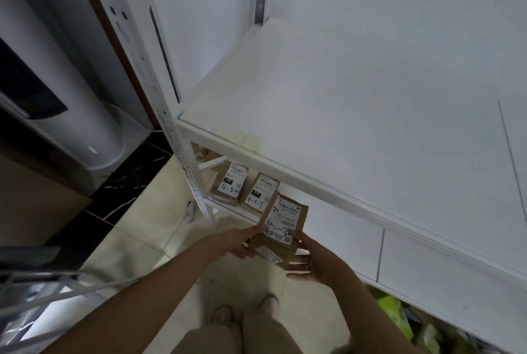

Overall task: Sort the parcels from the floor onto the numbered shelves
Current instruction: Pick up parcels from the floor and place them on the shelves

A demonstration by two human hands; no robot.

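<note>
Hands, both engaged: left hand (239,242) pinches the near-left edge of the brown parcel (285,225). Right hand (316,265) holds its right side, thumb on front and fingers beneath, the item in the air just before the lower shelf (342,239). Beyond, parcel 4-3-4 (229,182) and parcel 4-3-7 (261,192) stand upright, labels outward. Advised: check the handwritten "4-3" mark, whose last digit is unreadable here, then slide it in upright beside 4-3-7, label out, neighbours undisturbed.

Parcel storeroom, white metal shelving (328,137), labelled parcels (232,182) (hand-numbered)
</note>
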